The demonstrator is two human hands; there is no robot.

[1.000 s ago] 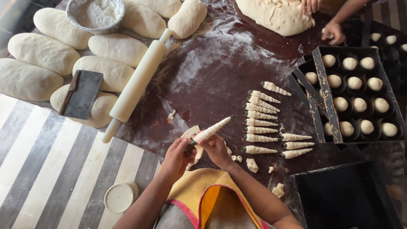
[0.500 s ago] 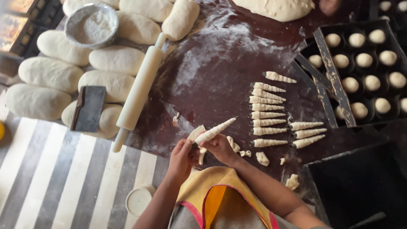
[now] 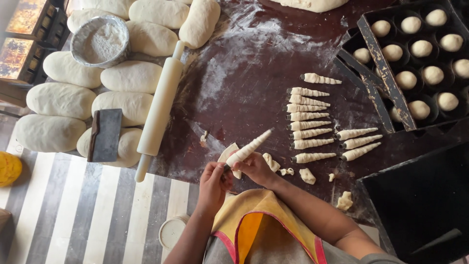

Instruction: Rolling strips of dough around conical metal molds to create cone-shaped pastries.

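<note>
Hands (image 3: pixel 234 173) pinching one dough-wrapped cone (image 3: pixel 249 148), eleven finished cones (image 3: pixel 309 117), one rolling pin (image 3: pixel 160 108)

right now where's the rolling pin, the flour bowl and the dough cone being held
rolling pin (image 3: pixel 160 105), head view, middle of the barrel
flour bowl (image 3: pixel 77 45), head view, left metal rim
dough cone (image 3: pixel 250 147), head view, mid-length of the wrapped cone

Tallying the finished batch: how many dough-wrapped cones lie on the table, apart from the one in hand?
11. Eight in a left column, from the top cone down to the bottom cone; three beside it at right. None looks hidden.
</note>
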